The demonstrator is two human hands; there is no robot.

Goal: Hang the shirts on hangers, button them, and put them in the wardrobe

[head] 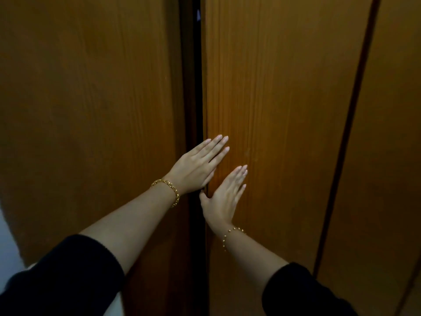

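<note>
A brown wooden wardrobe fills the view. Its middle door (pixel 280 92) stands next to the left door (pixel 91 99), with a narrow dark gap (pixel 196 87) between them. My left hand (pixel 198 165) lies flat with straight fingers across the gap, its fingertips on the middle door's edge. My right hand (pixel 224 197) presses flat on the same door just below, thumb at the door's edge. Both wrists carry gold bracelets. No shirt or hanger shows; the wardrobe's inside is hidden.
A third door panel (pixel 387 156) stands at the right behind a dark seam. A pale strip of wall or floor (pixel 9 242) shows at the lower left.
</note>
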